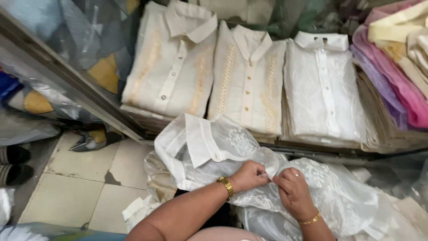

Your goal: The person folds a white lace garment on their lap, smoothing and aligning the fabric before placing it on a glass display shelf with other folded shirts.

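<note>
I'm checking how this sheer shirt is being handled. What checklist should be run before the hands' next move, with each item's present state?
1. Left hand grips the sheer white shirt: ok.
2. Right hand pinches the same fabric edge, beside the left hand: ok.
3. Collar lies open and visible: ok.
4. Button fastened under the fingers: cannot tell, hidden.
5. Folded cream shirts on the shelf lie apart from the hands: ok.
6. Shirt kept off the tiled floor: cannot tell.

Sheer white shirt (223, 147) with embroidered flowers, cream folded shirts (174, 67) with tan stitched stripes, pink fabric pile (397, 85), gold bracelet (227, 186), beige floor tiles (80, 178)
</note>
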